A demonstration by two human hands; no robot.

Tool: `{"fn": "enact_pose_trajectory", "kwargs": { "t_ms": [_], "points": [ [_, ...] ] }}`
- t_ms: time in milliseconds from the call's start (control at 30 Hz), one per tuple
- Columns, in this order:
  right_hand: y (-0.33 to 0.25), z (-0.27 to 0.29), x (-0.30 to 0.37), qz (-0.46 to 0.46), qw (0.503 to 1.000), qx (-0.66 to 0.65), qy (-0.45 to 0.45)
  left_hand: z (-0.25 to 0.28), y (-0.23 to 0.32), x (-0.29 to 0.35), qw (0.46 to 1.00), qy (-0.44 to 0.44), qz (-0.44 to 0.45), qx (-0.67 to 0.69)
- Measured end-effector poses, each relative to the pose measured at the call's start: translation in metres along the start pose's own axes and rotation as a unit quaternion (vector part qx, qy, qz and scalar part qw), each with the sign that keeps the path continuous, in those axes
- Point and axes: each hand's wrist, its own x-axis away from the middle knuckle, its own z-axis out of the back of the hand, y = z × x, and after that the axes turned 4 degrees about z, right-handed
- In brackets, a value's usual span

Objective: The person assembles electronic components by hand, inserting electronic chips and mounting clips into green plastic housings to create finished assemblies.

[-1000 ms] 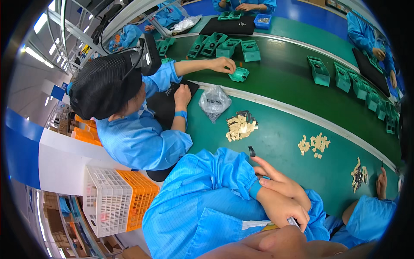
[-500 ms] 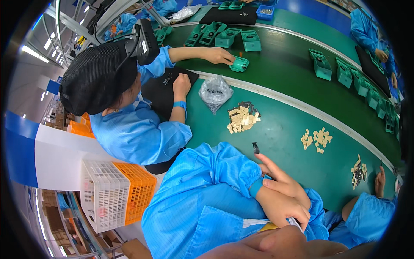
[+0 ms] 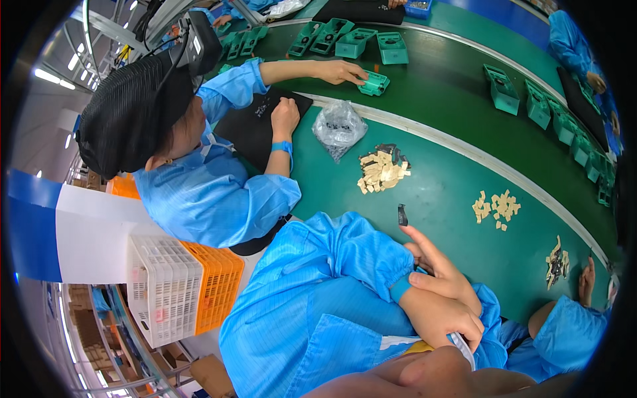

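Observation:
My right hand is over the near part of the green table, index finger stretched out and the other fingers curled. On its fingertip stands a small black strip. My left hand, with a blue band at its wrist, crosses close against the right hand. Its fingers are bent closed, and what they close on is hidden. Beyond the strip lies a pile of cream-coloured pieces mixed with black ones. Farther right is a smaller group of cream pieces.
At left, a person in a black cap reaches to a green tray. A clear bag sits near that person's arm. More green trays line the belt. Another person's hand is at right, near mixed pieces.
The view has shifted slightly, so the table things appear a little higher and farther right. The black strip on my right fingertip looks more upright. My hands keep their pose.

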Motion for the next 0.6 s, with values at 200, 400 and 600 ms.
{"fn": "enact_pose_trajectory", "kwargs": {
  "t_ms": [200,400,600],
  "points": [
    [0.004,0.004,-0.003,0.009,1.000,-0.015,0.016,0.000,-0.005,-0.004,1.000,-0.008,-0.001,0.019],
    [-0.004,0.005,-0.005,-0.002,1.000,0.029,-0.006,0.004,-0.006,0.006,0.999,0.023,-0.032,0.004],
    [0.009,0.010,-0.016,0.007,1.000,0.009,0.014,0.005,-0.009,0.003,0.999,0.024,-0.025,0.016]
  ]
}}
